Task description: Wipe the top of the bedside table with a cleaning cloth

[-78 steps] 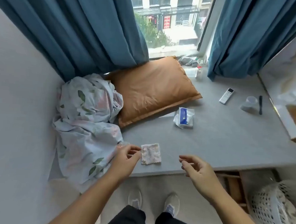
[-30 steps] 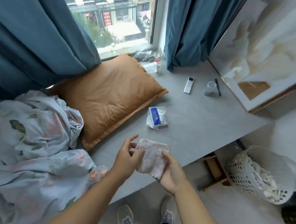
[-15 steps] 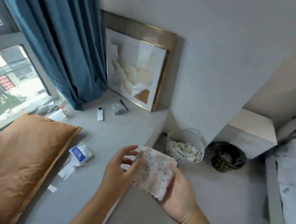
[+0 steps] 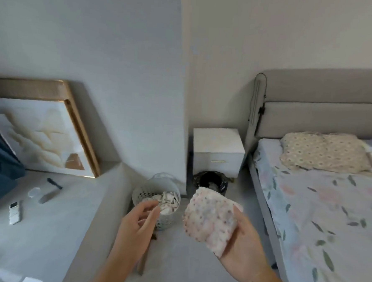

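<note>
A white bedside table (image 4: 217,142) with one drawer stands against the far wall, between a wall corner and the bed. Its top looks bare. My right hand (image 4: 243,244) holds up a pale pink dotted cleaning cloth (image 4: 210,218), draped over the fingers, well short of the table. My left hand (image 4: 137,223) hovers to the left of the cloth with fingers apart and nothing in it.
A black bin (image 4: 211,181) sits on the floor in front of the table. A white perforated basket (image 4: 157,202) stands by the grey ledge (image 4: 45,219), which carries a remote (image 4: 15,212) and a framed picture (image 4: 44,132). The bed (image 4: 320,203) fills the right.
The view has swung right from the window ledge to the bed and bedside table. My left hand has let go of the cloth, which now rests in my right hand alone.
</note>
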